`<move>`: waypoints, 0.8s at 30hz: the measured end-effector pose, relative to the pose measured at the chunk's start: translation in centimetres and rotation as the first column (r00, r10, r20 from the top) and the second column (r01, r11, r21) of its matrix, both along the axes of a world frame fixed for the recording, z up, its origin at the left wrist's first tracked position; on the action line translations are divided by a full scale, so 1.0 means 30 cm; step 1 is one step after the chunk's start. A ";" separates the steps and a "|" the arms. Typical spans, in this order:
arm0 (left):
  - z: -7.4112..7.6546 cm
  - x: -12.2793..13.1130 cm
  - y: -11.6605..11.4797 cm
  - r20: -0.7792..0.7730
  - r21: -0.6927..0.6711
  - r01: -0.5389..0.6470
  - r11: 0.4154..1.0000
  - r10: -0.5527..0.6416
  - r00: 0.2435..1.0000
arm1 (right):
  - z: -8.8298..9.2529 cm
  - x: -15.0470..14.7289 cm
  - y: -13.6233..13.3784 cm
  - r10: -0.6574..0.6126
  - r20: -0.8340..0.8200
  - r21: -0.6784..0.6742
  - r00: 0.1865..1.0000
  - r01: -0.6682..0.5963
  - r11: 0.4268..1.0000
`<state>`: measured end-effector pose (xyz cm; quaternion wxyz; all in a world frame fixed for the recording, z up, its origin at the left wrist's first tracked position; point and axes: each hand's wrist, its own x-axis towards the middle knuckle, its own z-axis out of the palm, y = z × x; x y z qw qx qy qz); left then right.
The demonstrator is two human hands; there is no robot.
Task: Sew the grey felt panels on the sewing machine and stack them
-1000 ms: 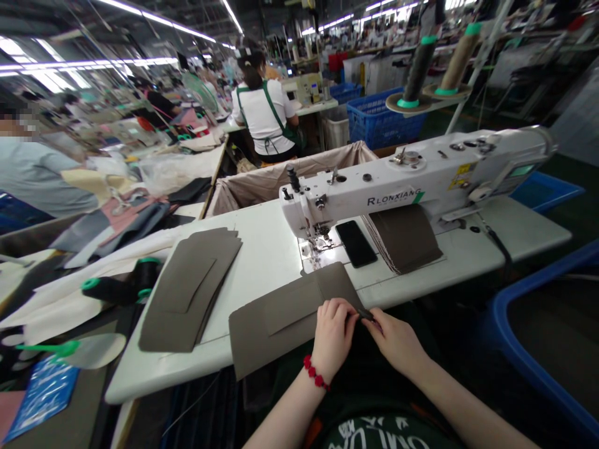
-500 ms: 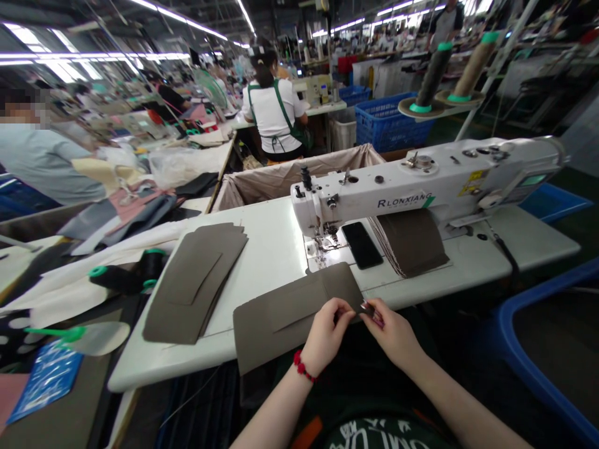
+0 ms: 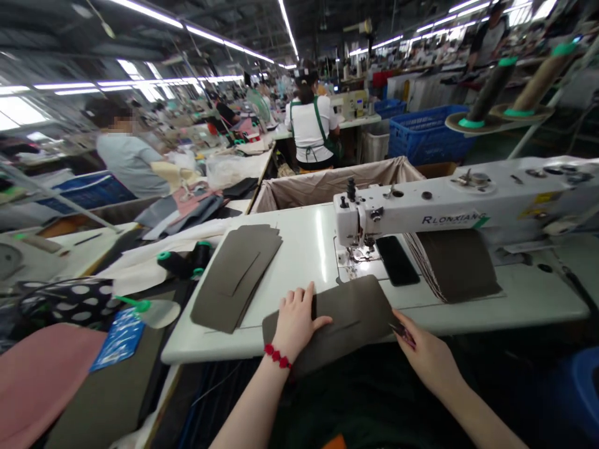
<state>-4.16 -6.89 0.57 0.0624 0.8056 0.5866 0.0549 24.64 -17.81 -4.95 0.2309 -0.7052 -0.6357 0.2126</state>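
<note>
Head view showed your left hand shifted from beside your right hand onto the left end of the flat grey-brown panel, fingers spread — likely steadying it at the pale green surface edge — while your right fingers gripped a small dark pointed tool by the panel's right corner.

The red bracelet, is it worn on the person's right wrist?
No, the red bracelet is around the wrist of the left hand, while the right hand has a bare wrist.
</note>
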 end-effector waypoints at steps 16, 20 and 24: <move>0.211 -0.639 0.451 0.164 -0.088 -0.576 0.813 0.582 0.796 | 0.073 -0.139 0.139 0.145 -0.343 -0.028 0.928 -0.164 0.986; 0.171 -0.728 0.505 0.155 -0.218 -0.624 0.750 0.658 0.737 | 0.134 -0.314 0.284 0.159 -0.589 -0.076 0.792 -0.251 0.965; 0.163 -0.772 0.528 0.166 -0.349 -0.612 0.710 0.690 0.705 | 0.150 -0.589 0.493 0.053 -0.696 -0.241 0.717 -0.301 0.923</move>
